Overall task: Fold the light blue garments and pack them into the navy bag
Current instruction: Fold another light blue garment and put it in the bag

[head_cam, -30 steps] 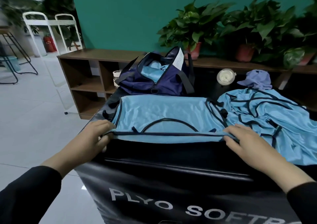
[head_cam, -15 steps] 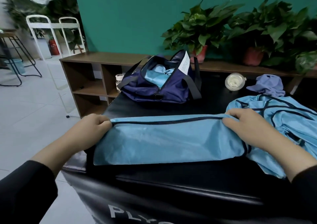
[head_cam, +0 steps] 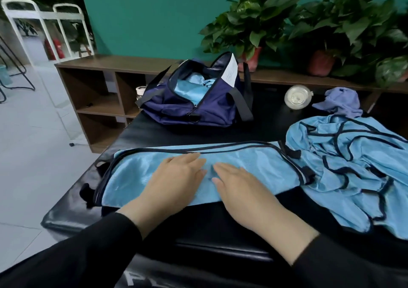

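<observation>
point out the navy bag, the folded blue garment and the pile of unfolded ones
navy bag (head_cam: 212,113): head view, on its front side panel below the zip.
folded blue garment (head_cam: 254,162): head view, on the flat cloth right of the hands.
unfolded pile (head_cam: 353,166): head view, on the crumpled middle of the heap.

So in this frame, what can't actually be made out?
All head view:
- Navy bag: only the top of its light blue contents shows; its walls hide the rest.
- White tag: print too small to read.
- Table front lettering: covered by the sleeves, cut by the bottom edge.
- Unfolded pile: right edge crops it; garment count unclear.
</observation>
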